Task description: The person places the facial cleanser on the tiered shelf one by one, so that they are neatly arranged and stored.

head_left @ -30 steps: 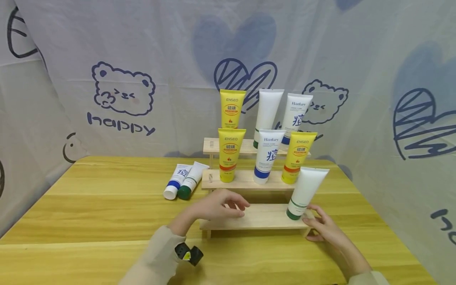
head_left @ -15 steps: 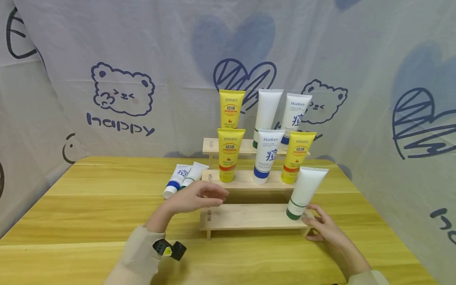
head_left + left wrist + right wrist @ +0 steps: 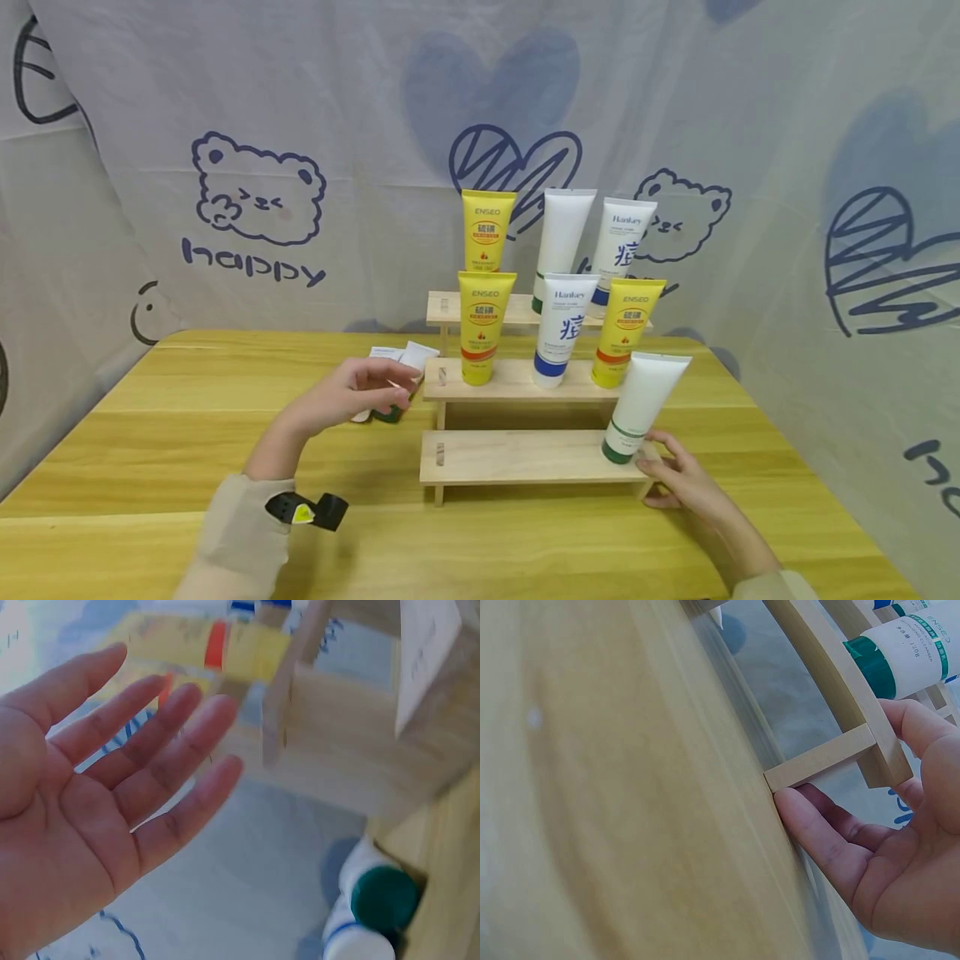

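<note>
My left hand (image 3: 341, 398) is in the air left of the stepped wooden display rack (image 3: 525, 458), over two lying tubes. It holds nothing, and its fingers (image 3: 161, 769) are spread and slightly bent. Partly hidden behind it are a white tube with a green cap (image 3: 384, 898) and a blue-banded white tube (image 3: 361, 945). My right hand (image 3: 692, 482) grips the right end of the rack's bottom step, fingertips by its leg (image 3: 821, 759). Beside those fingers a white tube with a green cap (image 3: 647, 404) stands upright on that step.
On the middle step stand a yellow tube (image 3: 483, 329), a white tube with a blue band (image 3: 561, 333) and another yellow tube (image 3: 628, 333). The top step holds three more tubes. A printed curtain (image 3: 360, 100) hangs behind the wooden table (image 3: 187, 433).
My left hand has moved left from above the bottom step to over the two lying tubes, covering part of them. The right hand and the standing tubes have stayed in place.
</note>
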Demonstrator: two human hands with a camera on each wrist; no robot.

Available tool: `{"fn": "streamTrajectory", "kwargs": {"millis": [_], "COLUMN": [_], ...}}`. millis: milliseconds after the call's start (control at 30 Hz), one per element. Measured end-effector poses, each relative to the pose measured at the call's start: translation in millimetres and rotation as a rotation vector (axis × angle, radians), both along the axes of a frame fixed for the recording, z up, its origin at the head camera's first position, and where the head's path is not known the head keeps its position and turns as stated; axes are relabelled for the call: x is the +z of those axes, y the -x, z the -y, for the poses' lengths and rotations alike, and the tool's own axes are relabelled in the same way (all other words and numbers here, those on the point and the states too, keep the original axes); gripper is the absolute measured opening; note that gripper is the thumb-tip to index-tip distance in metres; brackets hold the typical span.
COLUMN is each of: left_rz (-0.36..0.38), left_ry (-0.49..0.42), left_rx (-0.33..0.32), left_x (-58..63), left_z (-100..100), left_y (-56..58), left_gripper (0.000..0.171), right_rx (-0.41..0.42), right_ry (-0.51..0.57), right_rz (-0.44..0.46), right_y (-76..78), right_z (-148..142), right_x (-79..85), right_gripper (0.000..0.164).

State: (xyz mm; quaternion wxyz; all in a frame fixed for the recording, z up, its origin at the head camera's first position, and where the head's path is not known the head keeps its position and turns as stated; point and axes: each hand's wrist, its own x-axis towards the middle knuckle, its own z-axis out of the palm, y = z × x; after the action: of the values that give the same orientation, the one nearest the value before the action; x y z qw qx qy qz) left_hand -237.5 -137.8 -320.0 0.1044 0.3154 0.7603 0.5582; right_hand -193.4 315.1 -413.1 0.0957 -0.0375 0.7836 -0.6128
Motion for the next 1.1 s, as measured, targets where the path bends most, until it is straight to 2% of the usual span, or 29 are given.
{"fn": "streamTrajectory", "kwargs": {"millis": [167, 300, 500, 633, 767, 933, 1100], "left_rz": [-0.024, -0.037, -0.078, -0.063, 0.002, 0.076, 0.134], "left_ry": [-0.048, -0.039, 0.038, 0.093, 0.126, 0.146, 0.193], "left_rx": [0.131, 0.231, 0.359, 0.432, 0.470, 0.452, 0.450], "left_x": [-11.0, -19.4, -31.4, -42.7, -53.1, -61.4, -64.7], "left_z": [17, 27, 36, 41, 44, 45, 43], "left_y": [9.4, 16.5, 27.9, 37.8, 46.1, 52.4, 56.7], "left_gripper": [0.032, 0.033, 0.034, 0.035, 0.041, 0.049, 0.055], "right_rx": [-0.011, 0.017, 0.019, 0.013, 0.017, 0.018, 0.008], "right_ry": [0.004, 0.018, 0.007, -0.003, -0.006, -0.007, -0.002], "right_rz": [0.017, 0.010, 0.011, 0.016, 0.011, 0.011, 0.017], "right_y": [0.4, 0.3, 0.5, 0.8, 1.0, 0.8, 0.9], "right_z": [1, 0, -1, -2, -2, -2, -2], "right_x": [-0.2, 0.1, -0.2, -0.5, -0.6, -0.5, -0.7], "right_gripper": [0.028, 0.029, 0.028, 0.026, 0.026, 0.026, 0.027]}}
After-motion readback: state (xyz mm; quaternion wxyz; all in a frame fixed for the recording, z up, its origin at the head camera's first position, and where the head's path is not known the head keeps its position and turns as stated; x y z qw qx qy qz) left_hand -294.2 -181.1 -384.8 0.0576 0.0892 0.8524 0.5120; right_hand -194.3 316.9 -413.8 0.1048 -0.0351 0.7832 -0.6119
